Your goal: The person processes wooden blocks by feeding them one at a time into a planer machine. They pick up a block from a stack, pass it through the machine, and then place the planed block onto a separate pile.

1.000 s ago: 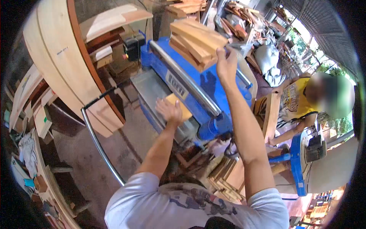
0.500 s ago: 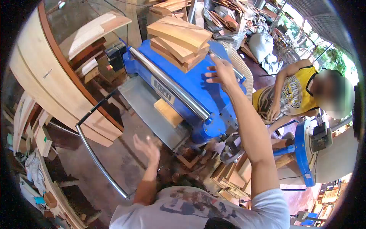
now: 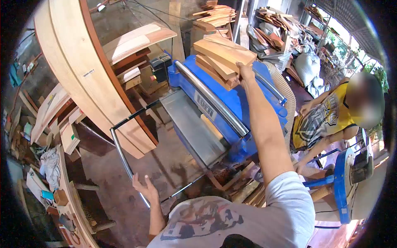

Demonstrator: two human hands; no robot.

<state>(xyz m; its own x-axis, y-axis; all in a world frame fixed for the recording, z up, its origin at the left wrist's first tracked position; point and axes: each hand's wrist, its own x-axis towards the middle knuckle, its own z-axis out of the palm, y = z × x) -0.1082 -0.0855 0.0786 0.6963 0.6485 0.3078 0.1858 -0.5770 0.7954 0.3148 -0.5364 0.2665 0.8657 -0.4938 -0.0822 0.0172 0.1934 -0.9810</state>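
Observation:
On top of the blue machine (image 3: 229,93) lies a stack of wooden blocks (image 3: 225,51). My right hand (image 3: 245,72) is at the stack's near right end, its fingers closed on the end of a block. Below the roller, a piece of wood (image 3: 211,126) shows partly in the machine's opening, over the grey metal bed (image 3: 190,128). My left hand (image 3: 145,189) is beside the curved metal bar of the frame (image 3: 120,155), fingers apart and holding nothing.
A person in a yellow top (image 3: 326,113) is at the right, by a blue wheel-shaped machine (image 3: 341,186). Long wooden panels (image 3: 89,74) lean at the left. A ribbed hose (image 3: 285,89) runs behind the machine. Scrap wood and sacks (image 3: 307,68) lie at the back.
My right hand has reached the block stack and closed on a block. My left hand has moved down and left, toward the metal bar. The view has shifted, so the machine appears further right.

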